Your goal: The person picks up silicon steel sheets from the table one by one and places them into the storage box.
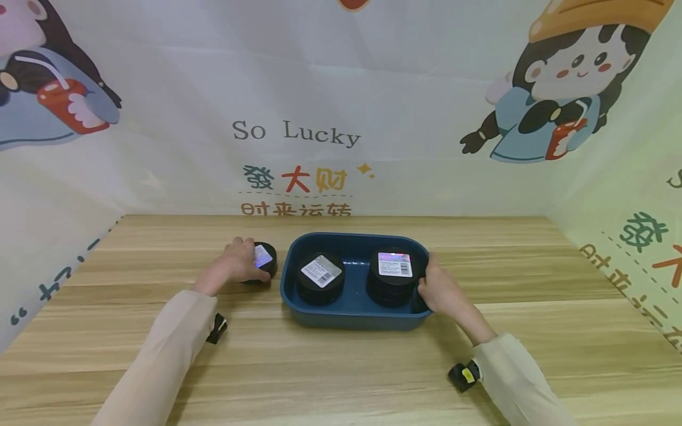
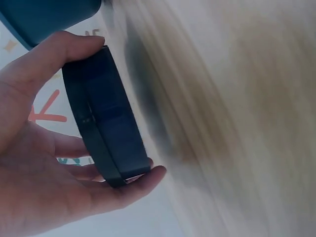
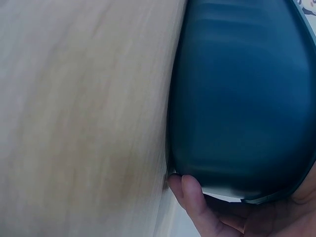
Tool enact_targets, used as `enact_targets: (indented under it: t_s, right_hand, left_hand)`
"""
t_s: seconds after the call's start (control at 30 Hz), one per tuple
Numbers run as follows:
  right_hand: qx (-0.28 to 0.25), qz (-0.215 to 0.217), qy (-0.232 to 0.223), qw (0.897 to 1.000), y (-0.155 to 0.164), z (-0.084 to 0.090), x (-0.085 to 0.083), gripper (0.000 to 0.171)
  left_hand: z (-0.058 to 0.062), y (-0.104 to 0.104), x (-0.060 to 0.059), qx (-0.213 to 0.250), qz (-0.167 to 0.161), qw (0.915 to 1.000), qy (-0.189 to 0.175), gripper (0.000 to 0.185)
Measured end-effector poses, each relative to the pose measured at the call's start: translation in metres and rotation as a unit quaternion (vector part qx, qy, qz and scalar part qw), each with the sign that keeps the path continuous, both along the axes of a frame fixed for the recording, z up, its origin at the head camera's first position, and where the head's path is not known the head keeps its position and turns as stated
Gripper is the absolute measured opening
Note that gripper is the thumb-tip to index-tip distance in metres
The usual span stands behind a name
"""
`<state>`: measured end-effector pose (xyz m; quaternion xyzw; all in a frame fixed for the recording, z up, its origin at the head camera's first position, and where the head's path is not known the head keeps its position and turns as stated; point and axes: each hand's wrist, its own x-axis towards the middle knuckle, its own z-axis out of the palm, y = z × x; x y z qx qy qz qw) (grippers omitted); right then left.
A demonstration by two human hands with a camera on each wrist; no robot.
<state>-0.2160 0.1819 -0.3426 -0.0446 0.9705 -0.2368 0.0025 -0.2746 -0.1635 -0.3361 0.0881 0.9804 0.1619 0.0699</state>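
Observation:
A dark blue tray (image 1: 353, 316) sits mid-table with two stacks of black round tins inside, one at its left (image 1: 320, 278) and a taller one at its right (image 1: 393, 276), each with a white barcode label on top. My left hand (image 1: 238, 267) grips a further black round tin (image 1: 264, 258) on the wood just left of the tray; in the left wrist view thumb and fingers clasp the tin's (image 2: 106, 116) rim. My right hand (image 1: 438, 288) holds the tray's right end, fingers curled over and under its rim (image 3: 237, 195).
The wooden table (image 1: 341, 367) is walled by a printed cartoon backdrop (image 1: 298, 136) at the back and both sides. Bare wood lies in front of the tray and to its right.

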Motion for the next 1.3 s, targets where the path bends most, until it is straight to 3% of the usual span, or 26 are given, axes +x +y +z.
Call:
enact_targets:
  t_s: [0.37, 0.67, 0.9, 1.13, 1.3]
  right_hand:
    - [-0.005, -0.001, -0.002, 1.000, 0.000, 0.000, -0.002, 0.053]
    - [-0.006, -0.002, -0.006, 1.000, 0.000, 0.000, -0.002, 0.054]
    - [-0.005, -0.003, -0.002, 1.000, 0.000, 0.000, -0.002, 0.053]
    - [-0.004, -0.002, -0.005, 1.000, 0.000, 0.000, -0.002, 0.056]
    - [-0.005, 0.000, -0.009, 1.000, 0.000, 0.000, -0.002, 0.058]
  left_hand:
    - [0.011, 0.007, 0.008, 0.043, 0.026, 0.9968, 0.062, 0.080]
    - [0.026, 0.018, 0.016, 0.074, 0.029, 0.9928, 0.089, 0.088]
    - [0.037, 0.029, 0.023, 0.094, 0.004, 0.9899, 0.107, 0.090]
    - [0.041, 0.040, 0.027, 0.106, -0.026, 0.9826, 0.150, 0.081]
    - [0.043, 0.046, 0.029, 0.106, -0.035, 0.9809, 0.159, 0.080]
